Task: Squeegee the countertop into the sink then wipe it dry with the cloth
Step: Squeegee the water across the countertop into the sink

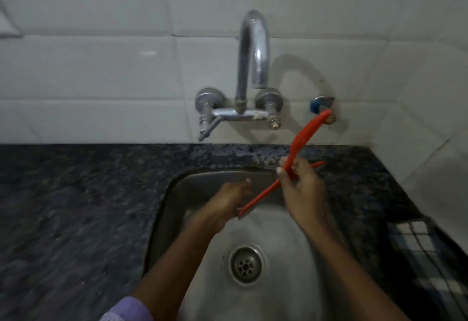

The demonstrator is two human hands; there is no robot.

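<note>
Gripping the red squeegee [296, 158] by its handle with the right hand [302, 194], fingers curled round it, handle pointing up toward the tiled wall [101, 67]. Holding it above the back of the steel sink [172, 194], blade slanting down to the left. Reaching in with the left hand [229, 203] just beside the blade's lower end; blurred, so cannot tell whether touching the blade or whether those fingers are together or apart. Lying on the dark speckled countertop [76, 206] at the right edge, the checked cloth [420, 244], well apart from both hands. Standing above the sink, a chrome tap [253, 67]; showing at the bottom, a lilac sleeve [129, 309].
</note>
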